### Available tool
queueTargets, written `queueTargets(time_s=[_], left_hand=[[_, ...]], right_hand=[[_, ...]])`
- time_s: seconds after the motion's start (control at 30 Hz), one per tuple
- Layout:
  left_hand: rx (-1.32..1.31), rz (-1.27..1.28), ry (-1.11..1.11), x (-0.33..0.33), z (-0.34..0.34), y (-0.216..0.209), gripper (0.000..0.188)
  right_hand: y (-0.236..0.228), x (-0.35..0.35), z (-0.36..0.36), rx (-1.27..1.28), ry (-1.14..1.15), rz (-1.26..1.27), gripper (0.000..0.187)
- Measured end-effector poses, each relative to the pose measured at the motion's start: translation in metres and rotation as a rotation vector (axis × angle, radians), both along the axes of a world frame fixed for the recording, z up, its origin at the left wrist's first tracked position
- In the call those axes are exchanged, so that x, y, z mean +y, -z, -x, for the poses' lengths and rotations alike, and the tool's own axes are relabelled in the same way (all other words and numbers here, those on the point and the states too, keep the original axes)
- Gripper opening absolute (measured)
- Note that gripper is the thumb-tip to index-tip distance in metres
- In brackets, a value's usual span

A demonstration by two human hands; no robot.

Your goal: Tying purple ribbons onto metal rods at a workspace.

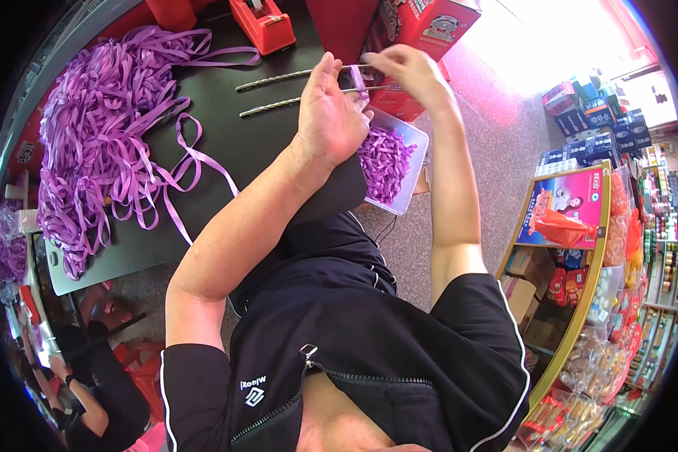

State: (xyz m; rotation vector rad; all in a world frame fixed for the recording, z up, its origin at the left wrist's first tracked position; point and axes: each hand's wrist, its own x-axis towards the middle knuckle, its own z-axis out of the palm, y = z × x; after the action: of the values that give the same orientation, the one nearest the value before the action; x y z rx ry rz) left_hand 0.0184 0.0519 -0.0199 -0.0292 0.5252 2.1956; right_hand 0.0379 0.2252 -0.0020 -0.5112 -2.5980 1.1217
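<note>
Two twisted metal rods (273, 80) are jutting past the black worktop's (248, 143) right edge; purple ribbon (358, 80) is spanning them.

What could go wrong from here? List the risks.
The purple ribbon across the two twisted metal rods lies near the ends beside the right hand and might slip off.
Loose strands from the tangled ribbon heap trail toward the left forearm and could snag.
A bump could spill ribbon pieces from the plastic bin by the dark table.

Room over dark tabletop (230, 139) between ribbon heap (102, 143) and metal rods (275, 105); tape dispenser (264, 29) blocks beyond.
</note>
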Motion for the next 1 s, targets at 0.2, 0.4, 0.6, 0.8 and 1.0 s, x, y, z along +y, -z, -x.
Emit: queueTargets(time_s=[0.2, 0.4, 0.6, 0.8, 1.0], left_hand=[[0.052, -0.028, 0.037, 0.003, -0.005, -0.002, 0.077], [0.073, -0.054, 0.049, -0.003, 0.0, 0.001, 0.089], [0.091, -0.067, 0.072, -0.003, 0.001, 0.003, 0.088], [0.059, -0.073, 0.067, -0.001, 0.001, 0.001, 0.086], [0.077, -0.085, 0.073, -0.002, 0.001, 0.003, 0.086]], right_hand=[[0.113, 0.02, 0.001, -0.036, -0.1, 1.037, 0.034], [0.151, -0.025, 0.019, 0.098, -0.531, 2.036, 0.041], [0.158, -0.021, 0.017, 0.158, -0.715, 2.214, 0.04], [0.157, -0.022, 0.02, 0.151, -0.659, 2.276, 0.034], [0.143, -0.013, 0.014, 0.137, -0.561, 2.192, 0.029]])
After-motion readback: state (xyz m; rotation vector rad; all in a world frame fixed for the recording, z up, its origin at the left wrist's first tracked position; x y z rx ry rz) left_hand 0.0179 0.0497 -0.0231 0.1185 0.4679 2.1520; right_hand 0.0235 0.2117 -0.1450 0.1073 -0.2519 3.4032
